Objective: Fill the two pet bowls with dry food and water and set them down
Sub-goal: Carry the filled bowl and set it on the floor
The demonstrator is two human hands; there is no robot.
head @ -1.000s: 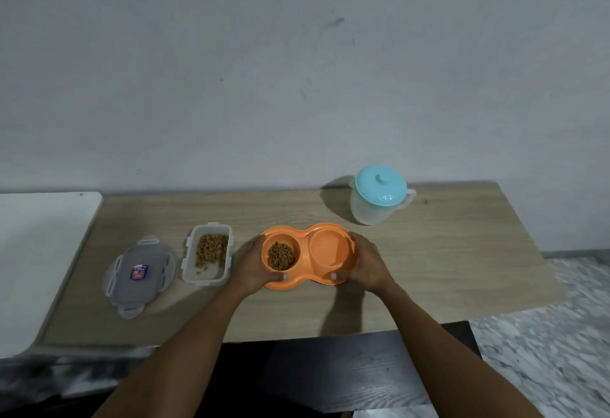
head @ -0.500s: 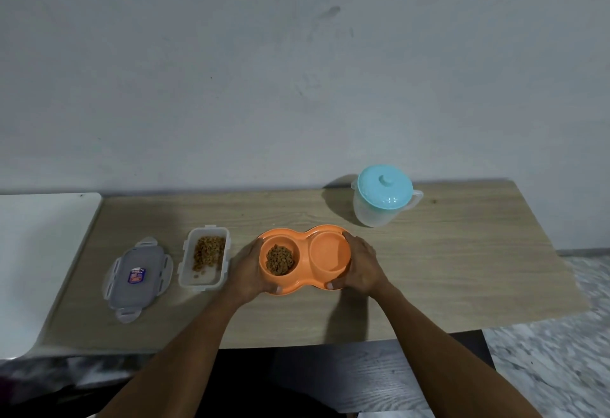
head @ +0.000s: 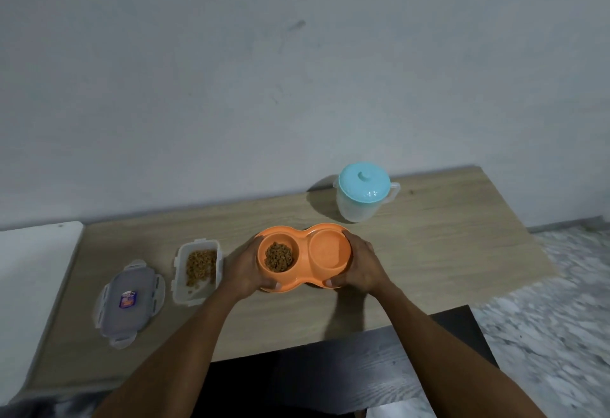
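Right now I have the orange double pet bowl [head: 302,257] just below the middle of the frame, held between both hands above or on the wooden bench [head: 445,252]; I cannot tell whether its base touches the surface. My left hand [head: 242,269] wraps the bowl's left end, thumb on the near rim, a firm grip on the plastic. My right hand [head: 361,267] clasps the right end the same way, thumb tip pressed on the near edge. The left cup holds a heap of brown dry food [head: 279,256]. The right cup looks bare orange inside; whether it holds water I cannot tell.

Just to the left of my left hand sits a clear rectangular food container [head: 196,272], open, with kibble spread along its bottom. Farther left lies its lid [head: 128,302], flat on the bench, with a small sticker in the middle. Toward the upper right of the bowl, near the wall, stands a translucent jug [head: 363,196] with a light blue lid, upright, well apart from my hands. A white surface [head: 33,269] adjoins the bench at the left edge of the frame.
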